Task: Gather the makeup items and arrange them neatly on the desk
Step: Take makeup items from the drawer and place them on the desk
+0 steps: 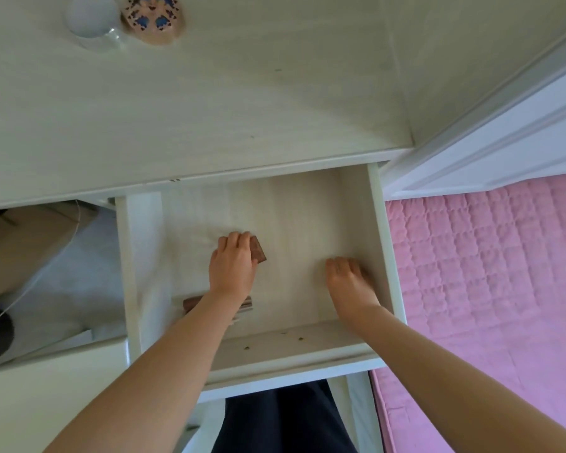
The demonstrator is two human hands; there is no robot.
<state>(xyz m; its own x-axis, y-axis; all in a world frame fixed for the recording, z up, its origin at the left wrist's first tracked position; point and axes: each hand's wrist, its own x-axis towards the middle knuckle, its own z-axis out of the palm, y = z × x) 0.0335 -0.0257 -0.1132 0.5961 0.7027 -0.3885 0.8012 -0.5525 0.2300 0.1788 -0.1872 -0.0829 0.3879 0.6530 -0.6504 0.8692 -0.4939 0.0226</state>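
We see the left hand (234, 263) curled over a small brown compact (258, 251) on the open drawer (381, 243) floor; right hand (347, 282) fingers curled down, contents hidden, cannot tell. Compact looks light, stiff, slick; we'd pinch its short edges.

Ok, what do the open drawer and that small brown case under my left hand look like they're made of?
Drawer: probably laminated board, matt pale finish with faint printed wood grain. Brown case: likely plastic or card, flat, sharp corners, dull reddish-brown surface; the left hand covers most of it, so that stays uncertain.
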